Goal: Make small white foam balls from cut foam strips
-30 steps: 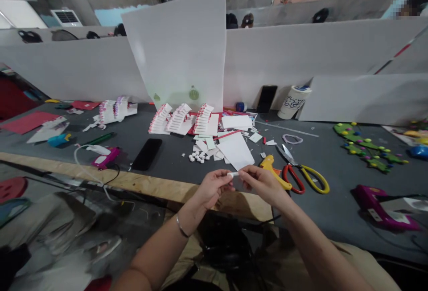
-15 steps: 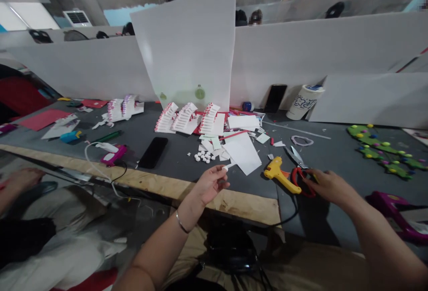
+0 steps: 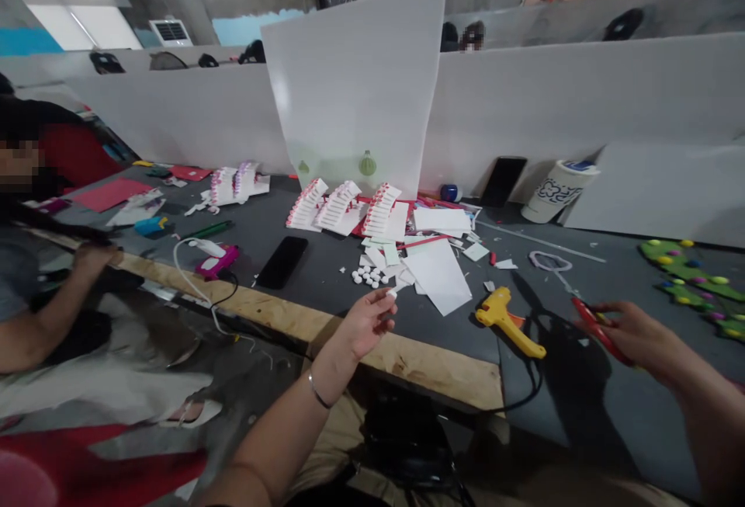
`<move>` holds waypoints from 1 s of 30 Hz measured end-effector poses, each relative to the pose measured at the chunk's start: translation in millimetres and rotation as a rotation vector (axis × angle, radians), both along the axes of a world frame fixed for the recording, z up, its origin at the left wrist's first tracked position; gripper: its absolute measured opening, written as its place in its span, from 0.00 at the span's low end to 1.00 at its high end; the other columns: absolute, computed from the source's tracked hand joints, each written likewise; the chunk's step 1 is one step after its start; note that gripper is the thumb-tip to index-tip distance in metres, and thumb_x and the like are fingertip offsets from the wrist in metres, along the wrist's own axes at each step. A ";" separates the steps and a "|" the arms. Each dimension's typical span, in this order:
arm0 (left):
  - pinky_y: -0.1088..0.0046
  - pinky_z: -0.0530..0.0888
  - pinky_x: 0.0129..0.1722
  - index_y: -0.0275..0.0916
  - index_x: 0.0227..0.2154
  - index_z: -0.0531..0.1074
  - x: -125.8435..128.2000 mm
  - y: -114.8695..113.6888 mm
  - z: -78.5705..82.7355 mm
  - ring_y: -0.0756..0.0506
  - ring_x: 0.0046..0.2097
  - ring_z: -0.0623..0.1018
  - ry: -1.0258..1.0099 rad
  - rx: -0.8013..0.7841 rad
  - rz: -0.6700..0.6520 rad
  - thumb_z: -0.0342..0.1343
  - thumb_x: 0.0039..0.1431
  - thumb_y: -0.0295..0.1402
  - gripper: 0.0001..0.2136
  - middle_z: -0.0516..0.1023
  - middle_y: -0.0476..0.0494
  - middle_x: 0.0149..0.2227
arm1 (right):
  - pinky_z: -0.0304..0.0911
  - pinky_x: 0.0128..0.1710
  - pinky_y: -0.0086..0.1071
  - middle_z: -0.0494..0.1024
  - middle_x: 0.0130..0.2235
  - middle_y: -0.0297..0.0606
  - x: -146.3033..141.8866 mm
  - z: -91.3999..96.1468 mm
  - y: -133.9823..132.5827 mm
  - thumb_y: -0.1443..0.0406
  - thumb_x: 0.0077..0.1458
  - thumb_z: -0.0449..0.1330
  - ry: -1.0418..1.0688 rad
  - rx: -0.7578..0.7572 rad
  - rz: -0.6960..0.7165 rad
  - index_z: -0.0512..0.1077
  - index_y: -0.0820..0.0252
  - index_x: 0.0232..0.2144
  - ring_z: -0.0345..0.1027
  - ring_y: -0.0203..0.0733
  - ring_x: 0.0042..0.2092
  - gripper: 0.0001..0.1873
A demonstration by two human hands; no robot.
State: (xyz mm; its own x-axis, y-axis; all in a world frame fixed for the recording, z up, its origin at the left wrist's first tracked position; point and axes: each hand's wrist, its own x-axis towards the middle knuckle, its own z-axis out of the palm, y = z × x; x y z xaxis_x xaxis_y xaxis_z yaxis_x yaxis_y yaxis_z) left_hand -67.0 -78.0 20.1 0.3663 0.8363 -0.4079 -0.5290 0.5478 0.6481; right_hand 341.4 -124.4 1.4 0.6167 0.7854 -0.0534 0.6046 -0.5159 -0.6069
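Observation:
My left hand (image 3: 368, 325), a bracelet on its wrist, pinches a small white piece (image 3: 392, 294) with a narrow paper-like strip at its end. It hovers over the table's front edge, close to a pile of white round pieces (image 3: 369, 276) and a sheet of white paper (image 3: 439, 278). In my right hand (image 3: 643, 336) are red-handled scissors (image 3: 599, 328), lifted above the dark tabletop with the blades pointing up and left. Between my hands lies a yellow glue gun (image 3: 509, 322), its cord hanging over the edge.
Fanned white cards with red tips (image 3: 381, 210) stand behind the paper scraps. A black phone (image 3: 282, 262) lies left of the round pieces. A patterned cup (image 3: 559, 190) and green felt-like shapes with coloured balls (image 3: 692, 270) are to the right. Another person's hand (image 3: 96, 257) rests at far left.
My right hand has picked the scissors up off the table beside the glue gun and moved them right. My left hand keeps its pinch. The view has turned slightly left.

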 end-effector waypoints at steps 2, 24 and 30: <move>0.84 0.67 0.21 0.34 0.29 0.72 -0.3 0.8 0.5 0.55 0.26 0.74 -0.017 0.002 0.009 0.72 0.39 0.28 0.15 0.74 0.52 0.25 | 0.50 0.19 0.32 0.72 0.15 0.36 1.6 11.8 -0.1 0.62 0.47 0.66 0.261 -0.106 -0.036 0.69 0.58 0.33 0.59 0.36 0.14 0.12; 0.85 0.65 0.16 0.34 0.27 0.76 28.4 -11.4 19.6 0.55 0.24 0.73 -0.072 0.138 -0.077 0.75 0.30 0.32 0.19 0.75 0.50 0.23 | 0.65 0.32 0.34 0.73 0.42 0.42 -182.9 26.2 -48.4 0.56 0.50 0.61 0.002 0.234 0.738 0.68 0.56 0.46 0.68 0.41 0.31 0.21; 0.84 0.63 0.15 0.33 0.24 0.74 33.7 -15.9 23.6 0.56 0.21 0.70 0.029 0.180 -0.107 0.75 0.28 0.35 0.20 0.74 0.50 0.21 | 0.65 0.29 0.33 0.73 0.38 0.39 -181.3 28.4 -57.2 0.57 0.51 0.61 -0.082 0.224 0.718 0.70 0.55 0.45 0.67 0.39 0.27 0.18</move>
State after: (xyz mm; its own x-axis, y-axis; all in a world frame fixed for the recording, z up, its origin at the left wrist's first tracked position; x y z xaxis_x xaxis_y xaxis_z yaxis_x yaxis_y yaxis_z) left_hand -33.3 -93.9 43.7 0.4470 0.8537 -0.2674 -0.4538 0.4739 0.7546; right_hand 160.1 -181.7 29.7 -0.0558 0.9824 0.1784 0.7935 0.1521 -0.5892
